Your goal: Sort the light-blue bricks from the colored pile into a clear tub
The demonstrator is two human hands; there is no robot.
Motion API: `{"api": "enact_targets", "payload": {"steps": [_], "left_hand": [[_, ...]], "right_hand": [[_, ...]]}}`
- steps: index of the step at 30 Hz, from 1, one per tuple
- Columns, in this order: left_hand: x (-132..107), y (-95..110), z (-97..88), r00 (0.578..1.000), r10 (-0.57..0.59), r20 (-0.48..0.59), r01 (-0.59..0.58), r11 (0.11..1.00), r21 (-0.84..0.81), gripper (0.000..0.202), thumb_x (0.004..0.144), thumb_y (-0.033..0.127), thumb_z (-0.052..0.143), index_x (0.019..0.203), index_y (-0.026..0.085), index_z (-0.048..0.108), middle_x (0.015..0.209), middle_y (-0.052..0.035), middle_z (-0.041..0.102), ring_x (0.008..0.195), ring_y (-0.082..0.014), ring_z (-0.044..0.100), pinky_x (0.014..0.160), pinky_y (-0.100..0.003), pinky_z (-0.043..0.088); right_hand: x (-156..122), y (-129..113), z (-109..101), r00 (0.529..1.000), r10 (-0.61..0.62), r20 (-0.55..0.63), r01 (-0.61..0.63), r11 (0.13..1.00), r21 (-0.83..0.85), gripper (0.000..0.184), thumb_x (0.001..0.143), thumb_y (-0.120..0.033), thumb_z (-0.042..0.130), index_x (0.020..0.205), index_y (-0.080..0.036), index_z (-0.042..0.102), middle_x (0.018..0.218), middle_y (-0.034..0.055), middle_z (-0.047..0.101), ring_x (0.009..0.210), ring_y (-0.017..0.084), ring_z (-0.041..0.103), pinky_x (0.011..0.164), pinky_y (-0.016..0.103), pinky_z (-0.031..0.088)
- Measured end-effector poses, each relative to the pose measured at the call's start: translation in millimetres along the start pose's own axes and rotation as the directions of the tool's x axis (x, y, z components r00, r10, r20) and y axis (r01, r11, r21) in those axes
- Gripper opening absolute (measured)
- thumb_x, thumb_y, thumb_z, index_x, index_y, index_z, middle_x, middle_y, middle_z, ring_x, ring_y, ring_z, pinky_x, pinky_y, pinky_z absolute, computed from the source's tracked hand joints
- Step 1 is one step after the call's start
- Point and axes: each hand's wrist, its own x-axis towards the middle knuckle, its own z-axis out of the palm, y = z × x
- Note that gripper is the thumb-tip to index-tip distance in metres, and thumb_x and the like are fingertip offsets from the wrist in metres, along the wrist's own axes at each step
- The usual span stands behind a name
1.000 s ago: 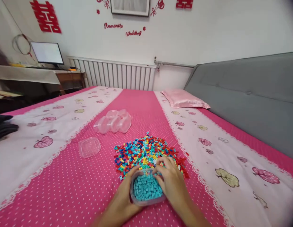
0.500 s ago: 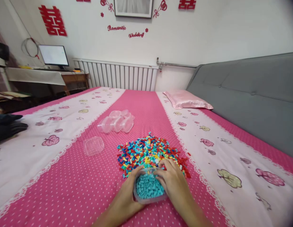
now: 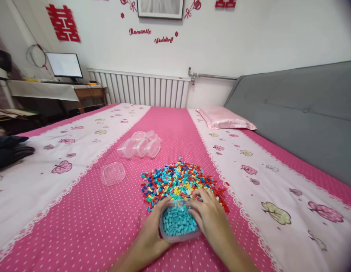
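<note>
A clear plastic container (image 3: 179, 238) full of small turquoise building bricks (image 3: 179, 221) is tilted towards me at the near edge of a mixed brick pile. My left hand (image 3: 154, 230) is wrapped round its left side, with the thumb up at the far rim. At the right rim is my right hand (image 3: 211, 215), its fingers curled over the edge and partly inside; its fingertips are partly hidden. Just beyond both hands spreads the pile of small building bricks (image 3: 175, 177) in red, blue, yellow, turquoise and white.
A clear lid (image 3: 113, 173) lies flat on the pink bedspread (image 3: 87, 219), left of the pile. Further back are several clear containers (image 3: 140, 145) grouped together. A pink pillow (image 3: 225, 118) rests near the grey headboard (image 3: 300, 98). Something black (image 3: 11, 151) lies at the left edge.
Hands and container keep nearly the same place; the right fingers have shifted slightly at the rim. The whole view has moved a little.
</note>
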Motion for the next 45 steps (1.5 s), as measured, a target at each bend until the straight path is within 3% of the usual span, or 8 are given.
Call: {"api": "enact_targets", "payload": {"steps": [8,18,30,36,38,42,44,45], "left_hand": [[-8.8,20.9,-6.1,0.996,-0.075,0.046,0.086,0.938,-0.335,0.090,0.074,0.035,0.082,0.145,0.029,0.026,0.137,-0.0120,0.053,0.129,-0.0317,0.054,0.105,-0.041,0.050],[-22.2,29.2,1.9,0.953,-0.027,0.300,0.107,0.962,-0.252,0.100,0.074,0.024,0.081,0.150,0.032,0.017,0.141,-0.0129,0.052,0.126,-0.0296,0.057,0.106,-0.042,0.048],[6.6,3.9,1.2,0.984,-0.080,0.162,0.100,0.987,-0.125,0.095,0.073,0.032,0.081,0.148,0.025,0.023,0.134,-0.0137,0.054,0.120,-0.0293,0.059,0.102,-0.043,0.050],[12.6,18.2,-26.0,0.974,-0.154,0.163,0.200,0.928,-0.315,0.097,0.072,0.032,0.083,0.147,0.027,0.022,0.140,-0.0150,0.049,0.129,-0.0322,0.052,0.106,-0.046,0.046],[14.7,19.3,-41.5,0.967,-0.147,0.209,0.212,0.918,-0.335,0.096,0.073,0.032,0.084,0.146,0.029,0.022,0.142,-0.0151,0.048,0.133,-0.0332,0.049,0.108,-0.047,0.043],[16.2,15.4,-66.8,0.966,-0.142,0.215,0.210,0.918,-0.338,0.099,0.074,0.030,0.083,0.148,0.033,0.017,0.148,-0.0142,0.043,0.138,-0.0339,0.044,0.109,-0.049,0.042],[15.2,14.4,-73.7,0.965,-0.149,0.217,0.216,0.918,-0.332,0.100,0.074,0.029,0.083,0.149,0.034,0.017,0.150,-0.0136,0.042,0.139,-0.0336,0.042,0.111,-0.048,0.042],[14.5,14.8,-75.7,0.963,-0.152,0.221,0.220,0.918,-0.331,0.100,0.075,0.029,0.083,0.149,0.034,0.017,0.150,-0.0135,0.041,0.139,-0.0334,0.042,0.111,-0.048,0.042]], "right_hand": [[-4.3,3.7,-32.8,0.995,0.007,0.095,-0.040,0.937,0.348,0.009,0.087,-0.014,0.069,0.088,-0.023,0.072,0.098,0.0019,0.065,0.090,0.018,0.063,0.082,0.030,0.045],[-18.6,12.7,-35.7,0.907,0.068,0.416,-0.125,0.986,0.111,0.008,0.081,-0.016,0.077,0.080,-0.023,0.072,0.089,0.0013,0.065,0.086,0.019,0.061,0.074,0.029,0.038],[3.5,17.4,-0.9,0.989,0.083,0.122,-0.114,0.956,0.272,0.011,0.084,-0.012,0.069,0.085,-0.021,0.074,0.096,0.0039,0.064,0.087,0.019,0.062,0.078,0.030,0.045],[10.0,48.7,-30.5,0.985,0.135,0.112,-0.175,0.714,0.678,0.023,0.086,-0.042,0.066,0.087,-0.019,0.070,0.098,0.0087,0.072,0.093,0.022,0.067,0.084,0.036,0.051],[6.5,55.9,-40.2,0.933,0.035,0.359,-0.300,0.627,0.719,0.036,0.086,-0.054,0.064,0.086,-0.018,0.066,0.090,0.0091,0.074,0.082,0.021,0.069,0.076,0.035,0.053],[-9.1,47.9,-23.3,0.567,-0.364,0.739,-0.549,0.501,0.669,0.045,0.082,-0.061,0.068,0.080,-0.017,0.061,0.105,0.0125,0.073,0.103,0.025,0.069,0.087,0.037,0.052],[-16.3,39.0,-2.4,0.557,-0.445,0.702,-0.531,0.459,0.712,0.046,0.083,-0.062,0.067,0.079,-0.018,0.057,0.112,0.0134,0.071,0.115,0.027,0.064,0.093,0.039,0.050],[-18.8,35.3,7.6,0.614,-0.433,0.660,-0.450,0.494,0.744,0.046,0.085,-0.063,0.063,0.080,-0.018,0.057,0.110,0.0124,0.071,0.111,0.026,0.065,0.091,0.039,0.051]]}}
